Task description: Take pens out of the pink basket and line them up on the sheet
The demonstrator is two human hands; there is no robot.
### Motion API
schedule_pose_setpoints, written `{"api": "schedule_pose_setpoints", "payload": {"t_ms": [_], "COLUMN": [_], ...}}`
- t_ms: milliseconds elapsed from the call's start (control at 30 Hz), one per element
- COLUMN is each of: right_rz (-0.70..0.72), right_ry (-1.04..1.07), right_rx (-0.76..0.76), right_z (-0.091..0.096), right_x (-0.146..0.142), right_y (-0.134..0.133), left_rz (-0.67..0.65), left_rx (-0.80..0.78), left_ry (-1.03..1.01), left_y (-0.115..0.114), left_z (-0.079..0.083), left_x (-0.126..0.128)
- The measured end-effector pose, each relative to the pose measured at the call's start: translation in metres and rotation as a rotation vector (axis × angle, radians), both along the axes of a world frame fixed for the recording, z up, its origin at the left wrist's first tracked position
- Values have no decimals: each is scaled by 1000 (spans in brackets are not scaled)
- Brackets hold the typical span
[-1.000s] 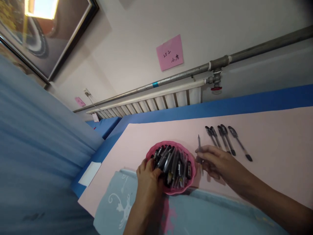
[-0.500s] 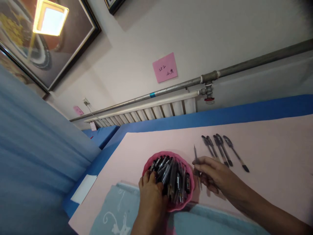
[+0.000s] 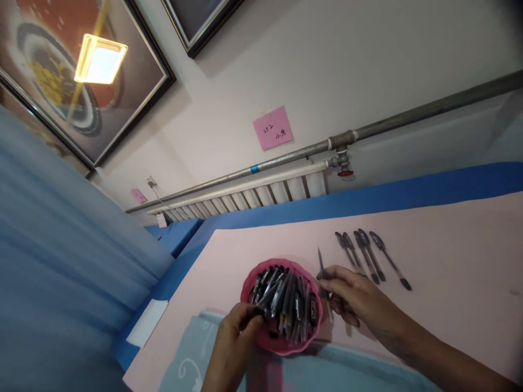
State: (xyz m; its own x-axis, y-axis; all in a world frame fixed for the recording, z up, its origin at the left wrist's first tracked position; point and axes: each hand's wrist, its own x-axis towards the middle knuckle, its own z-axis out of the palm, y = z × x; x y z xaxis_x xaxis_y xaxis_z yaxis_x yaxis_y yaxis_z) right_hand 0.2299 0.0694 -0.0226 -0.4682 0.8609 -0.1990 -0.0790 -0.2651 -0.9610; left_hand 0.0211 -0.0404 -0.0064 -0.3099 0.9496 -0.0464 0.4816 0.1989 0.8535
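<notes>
A pink bowl (image 3: 249, 283) full of black pens and pen parts (image 3: 286, 302) sits on a pink table sheet (image 3: 449, 245). My left hand (image 3: 232, 340) is at the bowl's near left rim, fingers pinched on a dark pen part at the pile's edge. My right hand (image 3: 353, 299) rests just right of the bowl and holds a thin pen barrel (image 3: 321, 267) whose tip points away from me. Several capped black pens (image 3: 368, 256) lie in a row on the sheet beyond my right hand.
A light blue cloth (image 3: 192, 359) lies under the bowl's near side. Blue covering (image 3: 368, 198) borders the pink sheet. A radiator (image 3: 245, 196) and a grey pipe (image 3: 408, 111) run along the wall, with a pink note (image 3: 272, 128) above. A white paper (image 3: 147, 321) lies at left.
My left hand has drawn back from the top of the pile to the bowl's near left rim and closed into a pinch. The right hand has stayed beside the bowl with the barrel.
</notes>
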Motion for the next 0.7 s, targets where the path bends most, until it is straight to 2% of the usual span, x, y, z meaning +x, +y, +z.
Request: {"api": "schedule_pose_setpoints", "payload": {"t_ms": [100,200,333,467,600,700], "right_rz": [32,50,171,310,460,515], "right_ry": [72,165,156,72,-83,-131], "right_rx": [-42,-66,-22,174,307,387], "right_z": [-1,5,18,24,24,21], "right_x": [-2,-4,-6,-4,-3,-4], "right_y": [-4,-12,-26,-33,-36,-39], "left_rz": [-8,-71,-143,6,193,243], "left_rx": [-30,-56,-74,37,127,171], "left_ry": [-217,-399,-539,-615,-829,-937], "left_y": [-1,1,0,-2,-2,-2], "left_z": [-3,-3,7,19,25,27], "left_x": [12,32,52,48,37,35]}}
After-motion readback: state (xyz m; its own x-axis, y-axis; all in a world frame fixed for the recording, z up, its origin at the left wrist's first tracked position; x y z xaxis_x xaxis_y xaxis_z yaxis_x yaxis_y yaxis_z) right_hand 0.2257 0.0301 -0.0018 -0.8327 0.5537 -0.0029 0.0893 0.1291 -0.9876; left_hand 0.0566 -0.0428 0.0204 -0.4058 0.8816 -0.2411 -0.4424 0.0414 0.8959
